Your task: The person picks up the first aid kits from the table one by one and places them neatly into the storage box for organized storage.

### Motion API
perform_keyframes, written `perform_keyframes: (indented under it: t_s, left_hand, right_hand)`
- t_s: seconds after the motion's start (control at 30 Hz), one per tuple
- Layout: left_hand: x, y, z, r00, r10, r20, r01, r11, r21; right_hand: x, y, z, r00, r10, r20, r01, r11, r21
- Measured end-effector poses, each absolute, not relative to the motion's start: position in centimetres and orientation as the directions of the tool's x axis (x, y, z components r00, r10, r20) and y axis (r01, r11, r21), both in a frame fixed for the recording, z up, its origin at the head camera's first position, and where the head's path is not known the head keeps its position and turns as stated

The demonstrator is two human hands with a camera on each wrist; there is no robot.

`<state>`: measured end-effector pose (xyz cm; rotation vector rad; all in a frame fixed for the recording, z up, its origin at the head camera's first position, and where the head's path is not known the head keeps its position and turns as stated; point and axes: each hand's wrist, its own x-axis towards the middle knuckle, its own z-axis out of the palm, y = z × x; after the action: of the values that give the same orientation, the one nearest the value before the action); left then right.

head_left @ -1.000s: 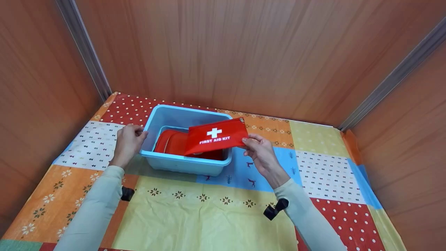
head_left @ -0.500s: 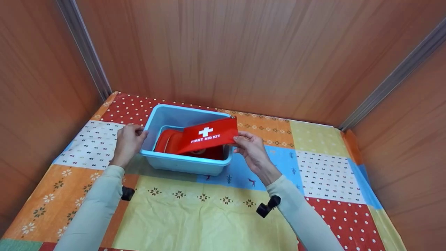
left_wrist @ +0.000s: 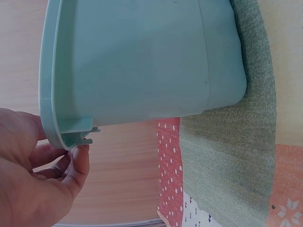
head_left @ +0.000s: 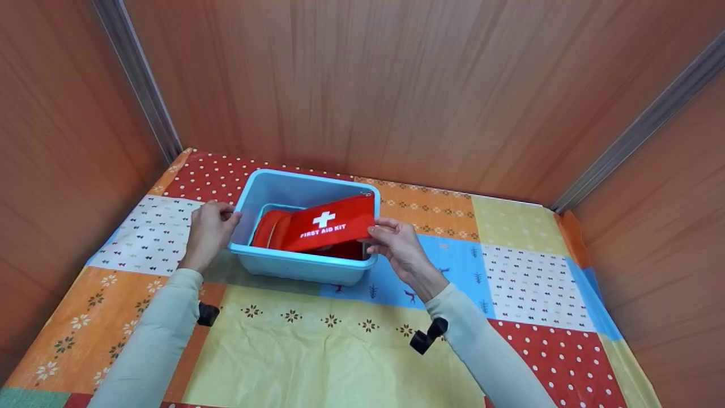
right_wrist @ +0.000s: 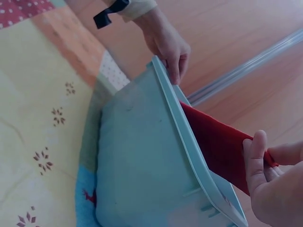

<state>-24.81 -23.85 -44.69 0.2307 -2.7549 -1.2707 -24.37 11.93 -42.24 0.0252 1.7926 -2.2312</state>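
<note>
A flat red first aid pouch (head_left: 331, 222) with a white cross is tilted in the mouth of a light blue plastic bin (head_left: 300, 266). My right hand (head_left: 396, 246) pinches the pouch's right edge between thumb and fingers, over the bin's right rim. In the right wrist view the pouch (right_wrist: 220, 142) slants down past the rim. My left hand (head_left: 210, 232) grips the bin's left rim, its thumb and fingers around the edge in the left wrist view. Other red items (head_left: 269, 226) lie inside the bin, partly hidden under the pouch.
The bin stands on a patchwork-patterned tablecloth (head_left: 340, 351). Wood-grain panels (head_left: 362, 90) with metal corner strips rise at the back and both sides. A black wrist mount (head_left: 429, 336) sits on each sleeve.
My right hand has carried the first aid pouch left and slightly lower, so more of it is over the bin. My left hand has stayed on the rim.
</note>
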Motion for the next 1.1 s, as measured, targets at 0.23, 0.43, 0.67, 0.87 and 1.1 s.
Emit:
perform_keyframes:
  t_s: [0.23,0.43,0.67,0.87,1.1]
  left_hand:
    - [-24.8,-23.9,-44.7,-0.984,-0.175,0.016,-0.101,0.637,0.764]
    - [-24.8,-24.0,-44.7,-0.984,-0.177,0.005,-0.11,0.634,0.765]
    - [-24.8,-24.0,-44.7,-0.984,-0.181,-0.003,-0.119,0.637,0.761]
    - [-24.7,-23.9,-44.8,-0.983,-0.183,0.011,-0.11,0.635,0.765]
    - [-24.7,-23.6,-44.6,-0.983,-0.184,0.025,-0.1,0.637,0.765]
  right_hand:
    - [-24.1,12.0,-42.6,-0.941,-0.222,-0.255,0.267,-0.027,-0.963]
    - [-24.0,12.7,-42.6,-0.955,-0.196,-0.224,0.209,0.094,-0.973]
    - [-23.4,13.6,-41.8,-0.98,-0.129,-0.15,0.117,0.237,-0.964]
    - [-23.5,15.1,-41.6,-0.987,-0.105,-0.12,0.088,0.267,-0.96]
    - [-23.8,18.2,-42.9,-0.989,-0.101,-0.107,0.077,0.268,-0.96]
